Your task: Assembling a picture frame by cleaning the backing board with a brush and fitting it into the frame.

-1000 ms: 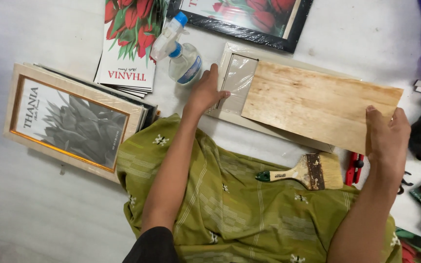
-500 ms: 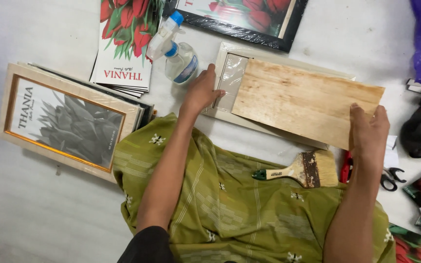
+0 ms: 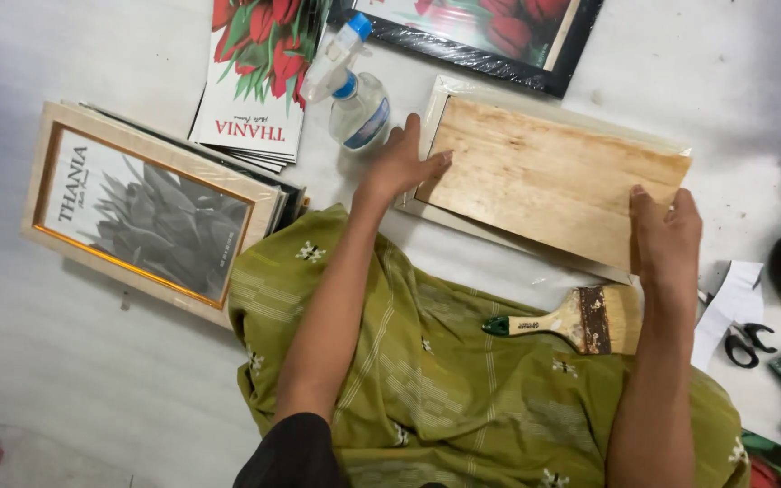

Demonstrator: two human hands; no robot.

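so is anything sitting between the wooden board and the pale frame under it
Nothing visible. The wooden board lies flat on the pale frame, left hand and right hand at its ends. The paintbrush lies apart, on the green cloth.

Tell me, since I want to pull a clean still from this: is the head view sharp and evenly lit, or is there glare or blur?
Head view: mostly sharp, with soft even light and faint shadows; the wooden board under the left hand and right hand shows clear grain; mild sheen on the plastic wrap of the black-framed picture; a purple haze tints the upper left floor.
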